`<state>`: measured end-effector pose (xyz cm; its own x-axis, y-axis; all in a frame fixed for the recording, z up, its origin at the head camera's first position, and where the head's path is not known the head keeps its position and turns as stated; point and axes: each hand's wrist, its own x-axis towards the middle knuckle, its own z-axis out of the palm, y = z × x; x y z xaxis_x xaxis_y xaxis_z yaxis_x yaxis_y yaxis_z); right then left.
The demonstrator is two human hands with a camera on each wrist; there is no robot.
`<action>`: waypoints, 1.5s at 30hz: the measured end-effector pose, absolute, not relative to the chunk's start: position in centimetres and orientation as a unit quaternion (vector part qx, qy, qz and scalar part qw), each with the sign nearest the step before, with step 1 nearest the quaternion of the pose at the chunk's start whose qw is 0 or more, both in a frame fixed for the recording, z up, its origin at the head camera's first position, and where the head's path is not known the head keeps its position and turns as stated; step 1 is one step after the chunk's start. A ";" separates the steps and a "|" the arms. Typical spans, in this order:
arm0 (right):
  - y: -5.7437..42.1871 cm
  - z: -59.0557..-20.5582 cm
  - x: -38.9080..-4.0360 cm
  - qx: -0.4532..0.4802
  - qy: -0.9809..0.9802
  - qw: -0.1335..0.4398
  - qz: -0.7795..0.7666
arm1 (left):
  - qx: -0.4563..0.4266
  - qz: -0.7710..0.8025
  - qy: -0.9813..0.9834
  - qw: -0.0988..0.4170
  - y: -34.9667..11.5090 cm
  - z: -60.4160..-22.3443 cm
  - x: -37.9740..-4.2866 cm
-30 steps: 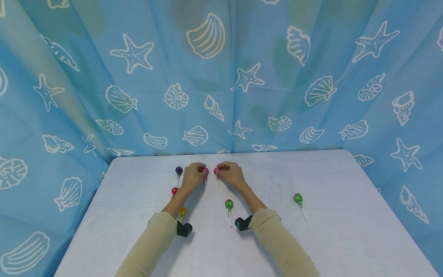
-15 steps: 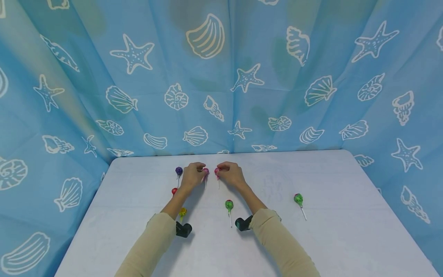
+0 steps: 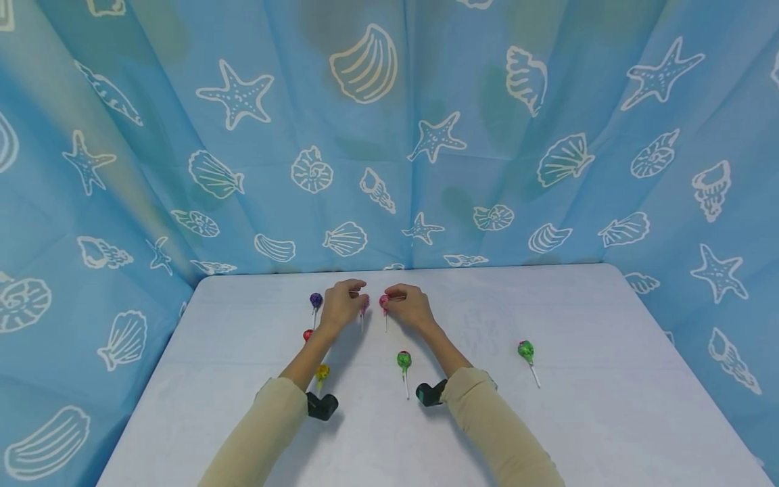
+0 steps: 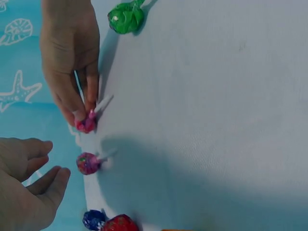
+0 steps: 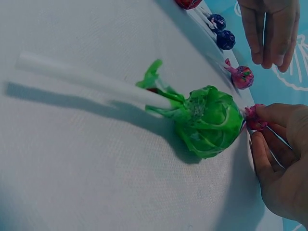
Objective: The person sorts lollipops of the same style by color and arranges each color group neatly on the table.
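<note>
My left hand (image 3: pixel 342 304) is next to a pink lollipop (image 4: pixel 88 163) on the table; in the left wrist view its thumb and fingers are parted, with a gap to the candy. My right hand (image 3: pixel 412 308) pinches the head of another pink lollipop (image 4: pixel 86 124) between thumb and fingers. That lollipop's white stick points toward the front. Both pink lollipops lie side by side near the back edge. A green lollipop (image 3: pixel 404 360) lies in front, between my forearms, and looms large in the right wrist view.
Left of my left hand lie a purple lollipop (image 3: pixel 316 300) and a red lollipop (image 3: pixel 308 335), partly hidden by the arm. A yellow lollipop (image 3: pixel 322 371) is by the left wrist. Another green lollipop (image 3: pixel 526 350) lies to the right. A blue curtain (image 3: pixel 365 135) hangs behind the table.
My left fingers have opened and let go of the left pink lollipop, lifting slightly away from it. My right hand stays on its pink lollipop, nearly still.
</note>
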<state>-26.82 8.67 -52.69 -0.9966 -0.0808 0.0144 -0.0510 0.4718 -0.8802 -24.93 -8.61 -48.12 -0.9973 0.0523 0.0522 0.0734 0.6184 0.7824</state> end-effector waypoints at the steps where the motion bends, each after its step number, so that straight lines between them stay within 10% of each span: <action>1: 8.7 -52.6 -26.8 -0.038 0.858 0.014 -0.512 | -0.037 -0.437 -0.899 0.013 -8.6 -48.0 -24.8; 45: 23.7 -49.1 -18.0 -0.124 0.886 -0.042 -0.444 | -0.178 -0.482 -0.852 -0.101 -5.2 -50.1 -17.3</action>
